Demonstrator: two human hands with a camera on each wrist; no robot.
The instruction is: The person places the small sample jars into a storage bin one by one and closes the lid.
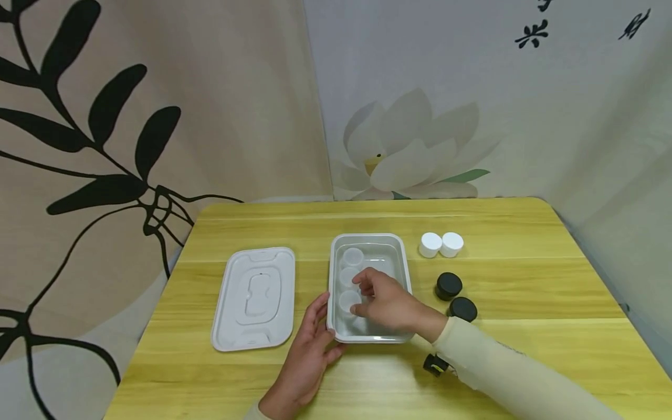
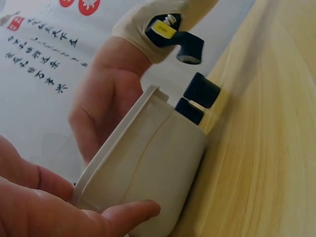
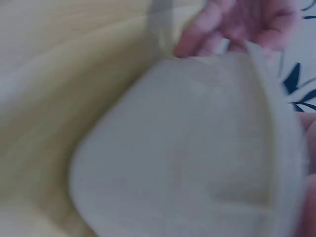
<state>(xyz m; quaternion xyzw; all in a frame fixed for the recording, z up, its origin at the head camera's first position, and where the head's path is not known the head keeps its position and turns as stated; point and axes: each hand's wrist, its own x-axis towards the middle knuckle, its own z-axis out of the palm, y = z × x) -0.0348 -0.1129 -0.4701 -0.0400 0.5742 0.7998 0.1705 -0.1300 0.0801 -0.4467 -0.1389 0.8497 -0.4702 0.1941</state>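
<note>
A light grey plastic box [image 1: 386, 337] stands without its lid at mid-table. Three small translucent round tubs line its left side: a far tub [image 1: 353, 256], a middle tub [image 1: 346, 275] and a near tub [image 1: 346, 300]. My right hand [image 1: 387, 303] reaches into the box over the near tub, thumb and forefinger apart; the right wrist view is blurred and shows mostly the box's outer wall [image 3: 177, 143]. At the box's near left corner, my left hand [image 1: 310, 356] touches the outside with extended fingers. The left wrist view shows one finger along the box wall [image 2: 158, 163].
A matching white lid [image 1: 254, 298] lies flat left of the box. To the right stand two white round jars [image 1: 430, 245] and two black ones [image 1: 448, 286]. The wooden table [image 1: 551, 291] meets a printed cloth [image 1: 236, 105] at the back.
</note>
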